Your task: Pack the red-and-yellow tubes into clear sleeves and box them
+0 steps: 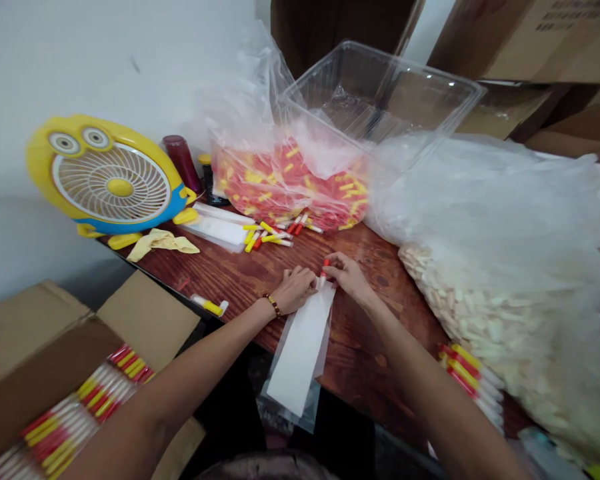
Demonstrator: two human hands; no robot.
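In front of me a clear plastic sleeve with a white card strip (300, 347) inside slants across the table's front edge, its lower end hanging over. My left hand (296, 291), with a beaded bracelet at the wrist, has its fingers curled closed on the upper left edge of the sleeve. Between the thumb and fingers of my right hand (351, 275) is a small red-and-white tube (325, 268), red end up. Its pale lower end is at the sleeve's top; I cannot tell whether it is inside. Loose yellow, red and white tubes (267, 237) lie beyond my hands.
A yellow fan (120, 183) stands at the left. Behind are a bag of red and yellow pieces (290, 190) and a clear tub (380, 93). A large bag of whitish pieces (480, 320) fills the right. An open carton (40, 353) with packed tubes is lower left.
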